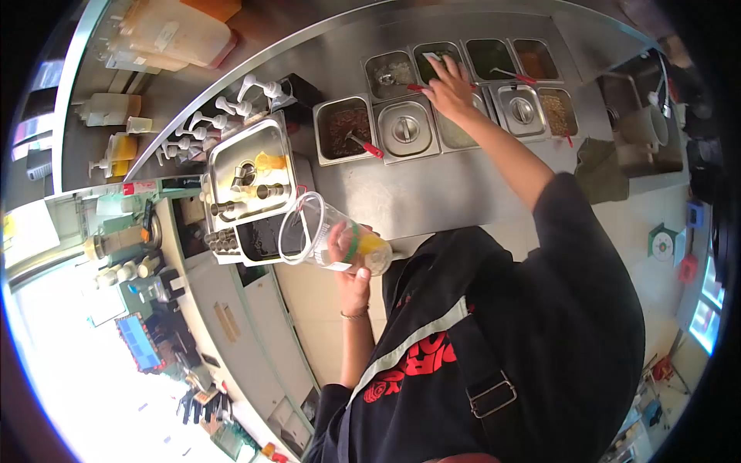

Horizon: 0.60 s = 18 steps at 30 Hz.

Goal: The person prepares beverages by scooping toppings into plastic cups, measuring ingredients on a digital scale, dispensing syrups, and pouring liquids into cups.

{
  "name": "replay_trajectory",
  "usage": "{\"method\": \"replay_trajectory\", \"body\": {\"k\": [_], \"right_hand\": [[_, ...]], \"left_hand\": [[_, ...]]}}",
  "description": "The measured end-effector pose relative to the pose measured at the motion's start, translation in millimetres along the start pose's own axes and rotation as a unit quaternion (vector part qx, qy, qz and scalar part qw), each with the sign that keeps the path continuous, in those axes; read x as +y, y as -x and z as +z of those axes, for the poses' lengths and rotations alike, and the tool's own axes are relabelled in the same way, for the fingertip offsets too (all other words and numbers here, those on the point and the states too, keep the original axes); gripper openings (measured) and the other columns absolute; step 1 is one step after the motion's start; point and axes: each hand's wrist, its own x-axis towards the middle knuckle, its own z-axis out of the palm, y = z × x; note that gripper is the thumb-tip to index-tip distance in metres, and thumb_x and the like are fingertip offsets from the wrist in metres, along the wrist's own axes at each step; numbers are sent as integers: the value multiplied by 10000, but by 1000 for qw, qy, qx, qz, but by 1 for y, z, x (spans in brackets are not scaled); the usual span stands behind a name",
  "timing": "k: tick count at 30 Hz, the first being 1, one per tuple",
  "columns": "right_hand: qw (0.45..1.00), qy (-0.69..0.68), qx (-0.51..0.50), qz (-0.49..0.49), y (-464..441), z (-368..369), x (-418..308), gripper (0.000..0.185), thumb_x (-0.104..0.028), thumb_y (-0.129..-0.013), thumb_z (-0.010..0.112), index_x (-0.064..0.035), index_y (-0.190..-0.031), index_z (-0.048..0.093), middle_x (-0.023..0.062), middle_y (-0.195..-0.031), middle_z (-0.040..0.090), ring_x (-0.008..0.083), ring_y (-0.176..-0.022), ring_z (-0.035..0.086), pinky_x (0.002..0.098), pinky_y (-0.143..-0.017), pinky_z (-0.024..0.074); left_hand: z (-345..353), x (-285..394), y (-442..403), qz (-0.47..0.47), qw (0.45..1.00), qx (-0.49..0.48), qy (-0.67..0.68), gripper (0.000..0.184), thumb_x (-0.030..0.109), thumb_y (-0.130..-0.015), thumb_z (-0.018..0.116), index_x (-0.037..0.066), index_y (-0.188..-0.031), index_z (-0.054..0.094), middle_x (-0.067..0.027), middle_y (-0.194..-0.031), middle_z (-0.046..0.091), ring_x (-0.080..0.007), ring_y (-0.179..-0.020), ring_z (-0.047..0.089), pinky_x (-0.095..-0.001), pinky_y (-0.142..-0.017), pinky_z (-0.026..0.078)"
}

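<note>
My left hand (353, 282) is closed around a large clear plastic cup (328, 235), which is tilted with its wide mouth toward the left. Yellow and pale contents show near the cup's base, and a green mark is on its side. My right hand (449, 91) reaches over a steel bin with dark green contents (437, 51), its fingers stretched and apart. A small pale patch shows at the fingertips; I cannot make out what it is. A red spoon handle (415, 87) lies by the thumb.
Lidded bins (404, 130), a bin of dark red topping (346, 127) and a bin of grains (557, 110) sit in the steel counter (363, 189). At left are a steel tray with metal tools (251, 166) and white pumps (258, 86). A grey cloth (602, 170) lies at right.
</note>
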Motion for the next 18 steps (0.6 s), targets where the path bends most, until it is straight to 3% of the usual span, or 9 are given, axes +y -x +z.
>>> {"method": "replay_trajectory", "body": {"k": [2,4,7,9,11,13,15,16,18], "right_hand": [[998,30,-33,-35,-34,20,-3,337,-424,-927,703,-105,-971,806,86,-1582,440,366,-1507,284,625,-1207,219],[980,122,-157,-28,-55,28,-8,419,-476,-934,682,-104,-1086,804,66,-1632,386,347,-1544,220,653,-1225,156],[969,128,-210,-16,-69,39,-11,425,-477,-940,676,-132,-1159,795,58,-1642,379,329,-1565,186,683,-1225,102],[971,126,-204,-25,-76,42,-6,387,-449,-932,685,-129,-1114,803,58,-1639,386,331,-1561,202,695,-1219,104],[978,119,-165,-38,-80,49,1,270,-294,-896,699,-138,-1090,805,101,-1571,450,364,-1527,266,722,-1205,93],[981,109,-158,-39,-86,44,4,216,-280,-892,721,-127,-1019,806,65,-1564,458,348,-1503,310,705,-1210,139],[998,-20,-15,-55,-89,45,11,185,-282,-894,740,-118,-959,796,1,-1553,467,306,-1471,357,667,-1213,199],[998,-20,-18,-58,-92,50,13,185,-282,-894,740,-118,-959,796,1,-1553,467,306,-1471,357,667,-1213,199],[990,-73,87,-83,-92,61,17,191,-293,-897,751,-104,-910,779,-50,-1535,478,268,-1449,379,641,-1207,237]], "left_hand": [[24,-6,6,17,999,27,3,1093,610,-768,831,85,-1555,283,-184,-1308,549,-310,-1215,562,-472,-1035,458],[40,-14,17,27,998,55,10,1099,576,-774,839,80,-1570,265,-191,-1334,544,-318,-1241,558,-484,-1053,460],[56,-19,24,29,994,107,-1,1099,571,-780,837,73,-1574,264,-192,-1342,536,-325,-1257,551,-487,-1054,457],[65,-26,28,28,985,167,7,1096,561,-780,843,70,-1576,272,-193,-1346,537,-329,-1271,547,-488,-1063,450],[71,-34,28,23,980,198,11,1102,558,-775,851,60,-1576,280,-191,-1355,536,-329,-1271,552,-478,-1074,448],[82,-32,23,7,969,245,14,1113,568,-768,856,51,-1572,285,-189,-1364,535,-321,-1259,563,-458,-1078,450],[92,-35,17,12,964,264,30,1091,537,-785,859,43,-1570,283,-182,-1360,536,-309,-1249,569,-442,-1075,458],[96,-36,14,4,964,266,30,1064,511,-801,854,39,-1567,286,-179,-1363,535,-303,-1252,568,-437,-1077,456],[101,-35,9,-8,962,270,27,1037,485,-817,849,35,-1565,288,-175,-1366,535,-296,-1254,566,-431,-1078,455]]}}
